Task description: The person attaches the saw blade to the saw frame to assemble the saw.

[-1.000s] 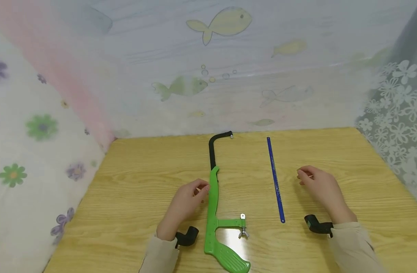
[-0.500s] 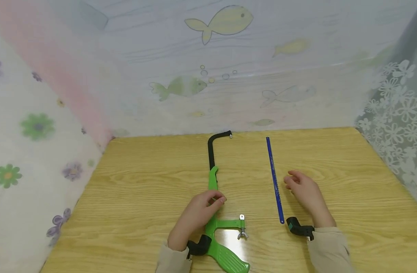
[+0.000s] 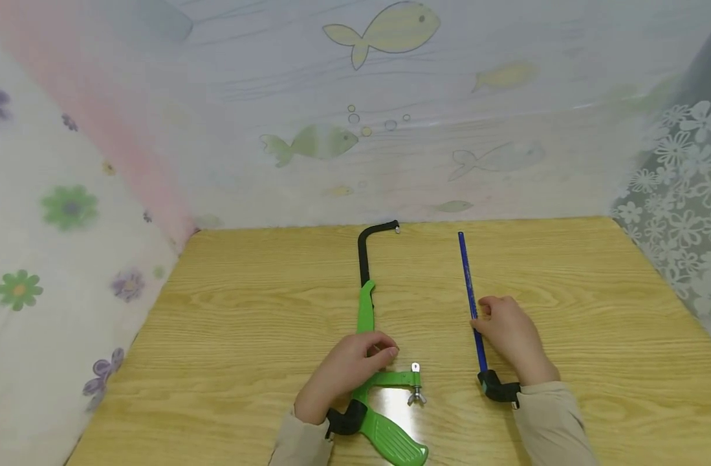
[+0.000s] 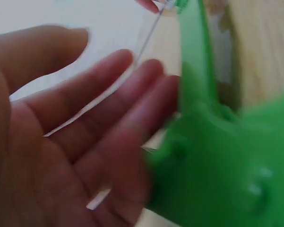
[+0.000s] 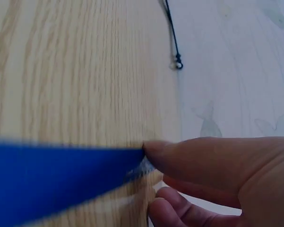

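Wood-grain tabletop [image 3: 262, 298]; pale fish-print backdrop [image 3: 227, 162] behind; floral sheet [image 3: 46, 259] left, grey flowered panel [image 3: 689, 194] right.

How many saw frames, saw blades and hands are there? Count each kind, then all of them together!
Hacksaw frame: 1
Hacksaw blade: 1
Hands: 2 (left hand, right hand)
Total: 4

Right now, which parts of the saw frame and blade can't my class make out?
- Head view: part of green saw frame, hidden by left hand and left wrist camera.
- Head view: near end of blue blade, hidden by right wrist camera.
- Left wrist: green saw frame blurred, cut off by right edge.
- Right wrist: blue blade blurred, cut off by left edge.
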The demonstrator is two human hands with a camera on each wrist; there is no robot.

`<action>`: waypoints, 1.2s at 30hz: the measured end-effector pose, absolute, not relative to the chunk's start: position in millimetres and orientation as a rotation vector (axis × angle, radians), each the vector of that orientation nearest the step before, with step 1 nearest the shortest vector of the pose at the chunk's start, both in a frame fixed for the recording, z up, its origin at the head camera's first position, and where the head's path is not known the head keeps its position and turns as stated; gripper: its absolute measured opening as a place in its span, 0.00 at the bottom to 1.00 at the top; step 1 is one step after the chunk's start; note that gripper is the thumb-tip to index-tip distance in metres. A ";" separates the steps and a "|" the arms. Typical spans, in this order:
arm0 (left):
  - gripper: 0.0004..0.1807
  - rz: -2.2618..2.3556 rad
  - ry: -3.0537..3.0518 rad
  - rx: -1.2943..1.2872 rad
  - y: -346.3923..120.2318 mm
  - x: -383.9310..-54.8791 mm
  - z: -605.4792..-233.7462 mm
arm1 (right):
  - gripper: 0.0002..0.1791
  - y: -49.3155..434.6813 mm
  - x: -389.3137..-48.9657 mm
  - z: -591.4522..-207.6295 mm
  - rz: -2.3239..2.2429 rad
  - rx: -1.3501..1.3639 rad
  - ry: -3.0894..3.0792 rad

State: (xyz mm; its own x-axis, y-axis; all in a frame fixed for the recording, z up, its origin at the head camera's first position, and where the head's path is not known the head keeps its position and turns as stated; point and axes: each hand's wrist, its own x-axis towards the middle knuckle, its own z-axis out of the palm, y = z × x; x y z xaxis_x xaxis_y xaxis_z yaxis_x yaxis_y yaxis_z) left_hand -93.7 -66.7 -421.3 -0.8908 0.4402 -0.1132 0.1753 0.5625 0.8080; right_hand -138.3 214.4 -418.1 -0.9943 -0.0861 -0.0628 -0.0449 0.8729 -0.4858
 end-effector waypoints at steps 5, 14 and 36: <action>0.14 1.259 2.496 0.530 -68.4 -95.2 -425.6 | 0.21 214.2 -137.3 -416.8 -0.774 -0.059 2.942; 0.10 1.078 2.534 0.642 -66.5 -93.2 -421.5 | 0.19 215.1 -137.4 -415.9 -0.764 0.020 2.969; 0.03 0.823 2.631 0.637 -55.2 -91.0 -417.8 | 0.13 217.3 -135.2 -420.3 -0.760 0.042 2.987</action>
State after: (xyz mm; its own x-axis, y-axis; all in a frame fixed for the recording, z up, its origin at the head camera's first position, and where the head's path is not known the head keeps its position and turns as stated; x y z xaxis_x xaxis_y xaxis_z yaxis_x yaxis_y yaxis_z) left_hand -91.0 -55.2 -417.8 -0.8526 0.4982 -0.1577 0.3194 0.7357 0.5973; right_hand -135.2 217.3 -420.3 -0.9978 0.0115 -0.0645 0.0410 0.8783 -0.4764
